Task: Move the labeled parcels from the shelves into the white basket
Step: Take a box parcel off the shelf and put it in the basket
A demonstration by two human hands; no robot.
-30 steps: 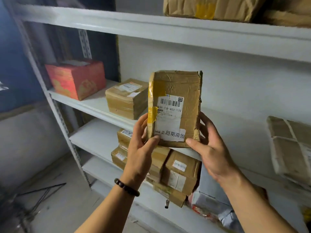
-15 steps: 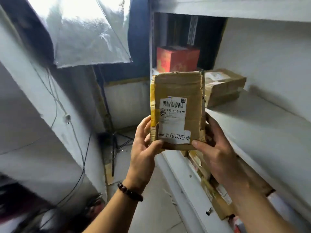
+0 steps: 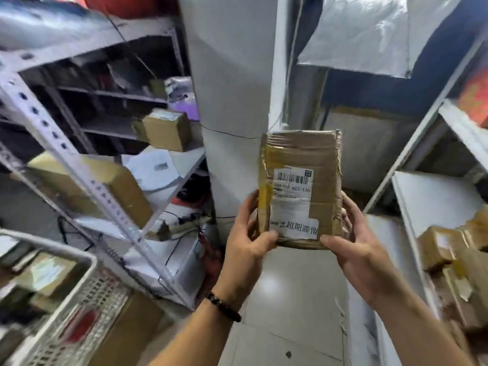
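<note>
One brown parcel is up in the air in the middle of the room, standing tall, over the pale floor. It is not on a shelf and not in the basket. It has one white label with a bar code, one white strip with printed signs under that, and yellow tape down its left edge.

Two hands hold it by the bottom corners. The left hand has its thumb on the front and its fingers curled round the back. The right hand grips the other corner the same way, with fingers showing past the right edge. One dark bead bracelet sits on the left wrist.

Behind the parcel stands one big white pillar.

One white basket is low on the left, well apart from the parcel. Brown boxes lie inside it, and one shows a white label – the rest is too blurry to count.

The grey rack on the left holds two brown boxes I can count, one higher and one lower, plus blurry white things.

The white shelf on the right is bare on top where it shows. Under it are more brown boxes – a few, too blurry to count. One red box sits higher up at the right edge.
</note>
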